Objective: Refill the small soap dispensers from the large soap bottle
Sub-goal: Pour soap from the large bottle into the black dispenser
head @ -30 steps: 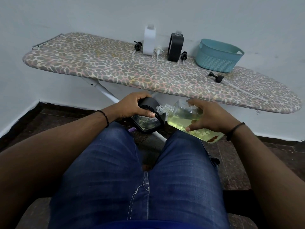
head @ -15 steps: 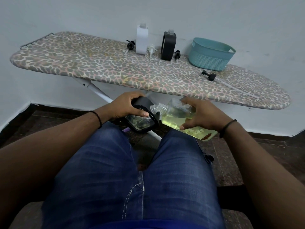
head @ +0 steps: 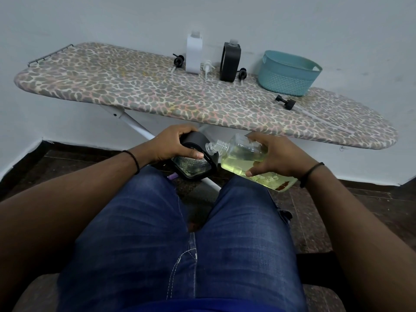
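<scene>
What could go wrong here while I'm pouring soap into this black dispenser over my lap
1. The large soap bottle is tipped with its open neck at the black dispenser, both held in mid-air over the jeans; a small misalignment could spill soap on them or the floor.
2. The left hand grips the dispenser tilted, so soap may run back out.

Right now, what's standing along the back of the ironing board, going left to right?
Black pump → white dispenser → white pump → black dispenser → another black pump → teal basket.
</scene>
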